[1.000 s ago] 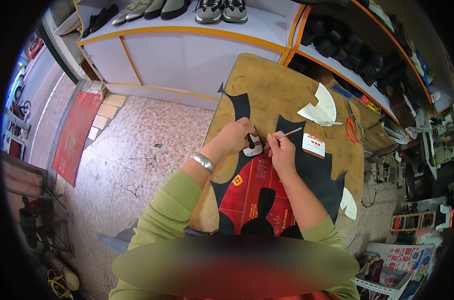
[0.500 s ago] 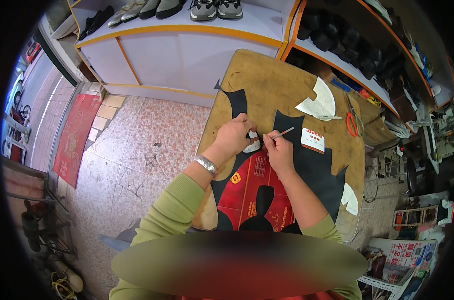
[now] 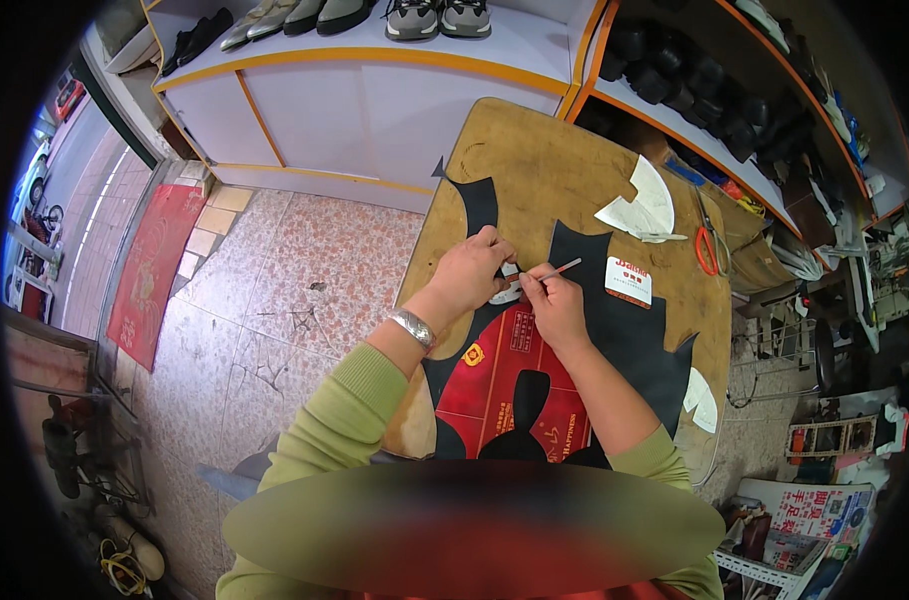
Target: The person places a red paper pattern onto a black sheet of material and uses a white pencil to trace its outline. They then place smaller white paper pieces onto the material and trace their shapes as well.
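My left hand (image 3: 468, 270), with a silver bracelet at its wrist, has its fingers bent together on a small white piece (image 3: 505, 292) lying over black sheet material. In my right hand (image 3: 558, 308) is a thin, light-coloured pen (image 3: 564, 268), pinched between thumb and fingers. Its lower end points at the white piece; the tip is too small to make out. Under both hands lies a red printed board (image 3: 487, 370). A large black sheet (image 3: 626, 335) with cut-out edges spreads to the right, and another black strip (image 3: 479, 205) reaches beyond my left hand.
On the worn wooden table (image 3: 534, 150) lie a curved white paper pattern (image 3: 646, 205), scissors with orange handles (image 3: 711, 250), a white-and-red card (image 3: 628, 281) and a smaller paper piece (image 3: 703, 402). Shoes (image 3: 439, 18) stand on the cabinet behind. Shelves (image 3: 714, 115) flank the right.
My right hand has shifted slightly left, and the pen lies a little flatter, nearer the white piece. My left hand stays nearly in place.
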Motion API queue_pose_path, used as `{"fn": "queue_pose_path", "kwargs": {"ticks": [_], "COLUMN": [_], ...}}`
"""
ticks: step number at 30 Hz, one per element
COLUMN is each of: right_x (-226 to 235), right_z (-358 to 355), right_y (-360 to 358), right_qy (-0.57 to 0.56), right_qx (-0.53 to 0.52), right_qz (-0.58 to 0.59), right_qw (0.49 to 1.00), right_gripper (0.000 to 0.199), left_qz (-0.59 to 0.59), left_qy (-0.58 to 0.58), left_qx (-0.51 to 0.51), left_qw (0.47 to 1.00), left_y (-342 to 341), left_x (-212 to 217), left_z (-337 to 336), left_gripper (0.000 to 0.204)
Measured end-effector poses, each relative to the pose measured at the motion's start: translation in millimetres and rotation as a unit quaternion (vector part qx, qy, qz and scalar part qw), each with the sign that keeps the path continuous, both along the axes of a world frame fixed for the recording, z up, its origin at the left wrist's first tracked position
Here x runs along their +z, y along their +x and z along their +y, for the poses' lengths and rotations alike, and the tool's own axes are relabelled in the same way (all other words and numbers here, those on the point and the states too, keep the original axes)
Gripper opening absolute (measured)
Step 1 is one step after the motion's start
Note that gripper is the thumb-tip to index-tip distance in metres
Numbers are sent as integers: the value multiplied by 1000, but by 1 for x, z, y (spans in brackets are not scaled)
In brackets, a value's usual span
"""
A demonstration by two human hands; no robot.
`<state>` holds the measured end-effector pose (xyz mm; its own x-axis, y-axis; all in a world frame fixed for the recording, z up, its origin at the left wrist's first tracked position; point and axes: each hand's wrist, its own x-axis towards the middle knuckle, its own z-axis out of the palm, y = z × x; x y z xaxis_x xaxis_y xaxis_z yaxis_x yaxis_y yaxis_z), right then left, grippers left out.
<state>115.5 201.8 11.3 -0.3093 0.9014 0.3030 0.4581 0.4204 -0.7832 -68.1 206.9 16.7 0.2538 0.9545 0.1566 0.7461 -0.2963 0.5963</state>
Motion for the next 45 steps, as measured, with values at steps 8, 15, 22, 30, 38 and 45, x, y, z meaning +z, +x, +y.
{"fn": "queue_pose_path", "kwargs": {"ticks": [8, 15, 22, 30, 38, 45], "right_x": [4, 4, -1, 0, 2, -4], "right_z": [1, -3, -2, -3, -1, -2], "right_y": [-1, -7, -7, -8, -8, -9], "right_qy": [65, -3, 33, 28, -51, -1], "right_qx": [11, 19, 21, 14, 17, 39], "right_qz": [-51, 3, -11, -5, 21, 8], "right_qw": [996, 1000, 999, 999, 998, 999], "right_gripper": [19, 18, 15, 16, 19, 19], "left_qz": [-3, -8, -8, -4, -13, -6], "left_qy": [-8, -9, 1, -6, -23, 0], "left_qx": [-1, 2, 3, 1, -9, -1], "left_qw": [1000, 1000, 1000, 1000, 1000, 1000], "left_y": [1, 1, 0, 1, -1, 1], "left_x": [1, 0, 1, 3, 2, -2], "left_z": [0, 0, -1, -1, 2, 1], "left_gripper": [37, 36, 36, 36, 36, 36]}}
